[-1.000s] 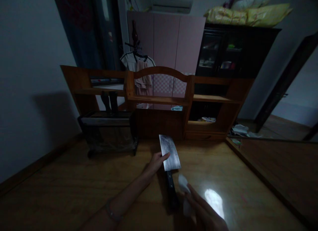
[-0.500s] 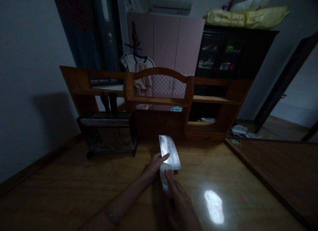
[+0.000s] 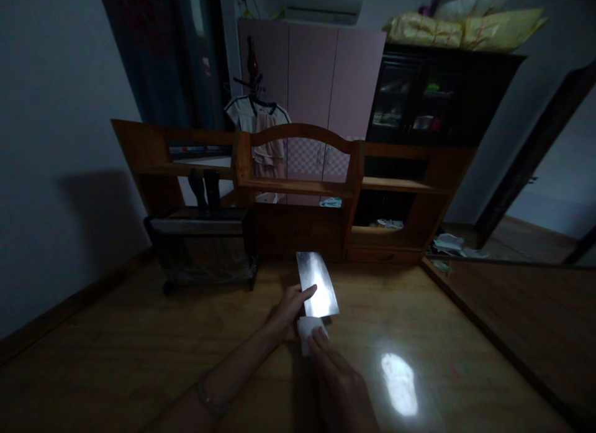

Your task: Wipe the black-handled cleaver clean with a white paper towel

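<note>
A shiny cleaver [image 3: 317,284] is tilted above the wooden desktop, its broad blade catching bright light. My left hand [image 3: 292,304] is closed on the blade's left side, thumb lying across the metal and the other fingers hidden behind it. Just below the blade's lower edge, my right hand [image 3: 331,362] presses its fingers on a folded white tissue [image 3: 311,331]. The tissue and right hand cover the area where a handle would be.
A knife block [image 3: 202,246] with two dark handles stands at the left on the desktop [image 3: 261,389]. A wooden shelf unit [image 3: 298,228] runs along the back. A raised wooden edge [image 3: 484,333] borders the right side. Bright light reflects off the surface at right.
My right hand and the tissue have slid down off the blade toward me, baring more of its lower part. My left hand keeps its hold on the cleaver.
</note>
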### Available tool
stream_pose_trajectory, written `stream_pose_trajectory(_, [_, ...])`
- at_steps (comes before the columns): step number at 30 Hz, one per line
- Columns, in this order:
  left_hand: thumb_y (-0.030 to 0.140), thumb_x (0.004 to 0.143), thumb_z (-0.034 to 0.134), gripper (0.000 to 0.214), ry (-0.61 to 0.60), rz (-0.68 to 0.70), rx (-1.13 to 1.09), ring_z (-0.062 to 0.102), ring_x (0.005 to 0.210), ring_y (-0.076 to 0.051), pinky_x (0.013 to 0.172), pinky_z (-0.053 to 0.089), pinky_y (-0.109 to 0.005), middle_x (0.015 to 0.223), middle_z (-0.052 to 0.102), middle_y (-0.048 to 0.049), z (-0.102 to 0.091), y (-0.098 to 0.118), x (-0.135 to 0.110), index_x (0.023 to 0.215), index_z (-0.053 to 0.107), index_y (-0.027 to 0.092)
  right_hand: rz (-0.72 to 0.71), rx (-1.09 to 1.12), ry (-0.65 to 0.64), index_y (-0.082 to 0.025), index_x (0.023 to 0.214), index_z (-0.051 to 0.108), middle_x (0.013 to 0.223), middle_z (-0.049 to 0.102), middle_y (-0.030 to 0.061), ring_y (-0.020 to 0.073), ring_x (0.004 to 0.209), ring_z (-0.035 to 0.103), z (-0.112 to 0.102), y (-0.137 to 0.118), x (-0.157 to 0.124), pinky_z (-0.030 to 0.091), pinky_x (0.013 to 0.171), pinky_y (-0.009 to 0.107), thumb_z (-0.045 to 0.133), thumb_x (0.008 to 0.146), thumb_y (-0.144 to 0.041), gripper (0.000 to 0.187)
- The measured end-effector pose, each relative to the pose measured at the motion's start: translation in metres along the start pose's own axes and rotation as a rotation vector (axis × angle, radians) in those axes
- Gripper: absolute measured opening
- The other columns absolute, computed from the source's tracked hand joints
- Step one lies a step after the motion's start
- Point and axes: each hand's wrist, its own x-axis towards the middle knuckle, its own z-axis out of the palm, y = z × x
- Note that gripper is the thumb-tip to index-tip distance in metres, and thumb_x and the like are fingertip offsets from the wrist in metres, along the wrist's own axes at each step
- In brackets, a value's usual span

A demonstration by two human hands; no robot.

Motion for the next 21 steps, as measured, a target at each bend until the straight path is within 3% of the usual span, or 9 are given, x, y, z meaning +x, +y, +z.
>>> stream_pose_trajectory(8, [0.044, 0.062, 0.084, 0.044, -0.004, -0.001, -0.027, 0.062, 0.058, -0.017, 0.055, 0.044, -0.025, 0.073, 0.071, -0.0101, 0.000, 0.003, 0.002, 0.083, 0.072, 0.007, -0.094, -0.027, -0.023, -0.020, 0.145, 0.041, 0.141, 0.049, 0.0103, 0.0207, 0.124, 0.052, -0.003, 0.009, -0.022, 0.049, 0.098, 0.025, 0.040, 0.078, 0.006, 0.071])
stream_pose_trajectory(12, [0.043, 0.064, 0.083, 0.043, -0.009, 0.003, -0.031, 0.062, 0.058, -0.016, 0.055, 0.044, -0.024, 0.073, 0.071, -0.0094, 0.002, 0.006, -0.001, 0.085, 0.073, 0.007, -0.057, 0.000, 0.029, -0.023, 0.141, 0.046, 0.139, 0.053, 0.0069, 0.0173, 0.125, 0.052, -0.001, 0.008, -0.034, 0.047, 0.100, 0.023, 0.038, 0.081, 0.006, 0.067])
stream_pose_trajectory(21, [0.043, 0.068, 0.080, 0.041, -0.019, 0.025, -0.015, 0.063, 0.062, -0.016, 0.058, 0.044, -0.023, 0.078, 0.072, -0.0106, 0.000, 0.003, 0.000, 0.086, 0.073, 0.007, -0.110, 0.058, 0.015, -0.024, 0.141, 0.045, 0.138, 0.055, 0.0066, 0.0166, 0.126, 0.052, -0.011, 0.014, -0.041, 0.046, 0.102, 0.024, 0.040, 0.085, 0.004, 0.063])
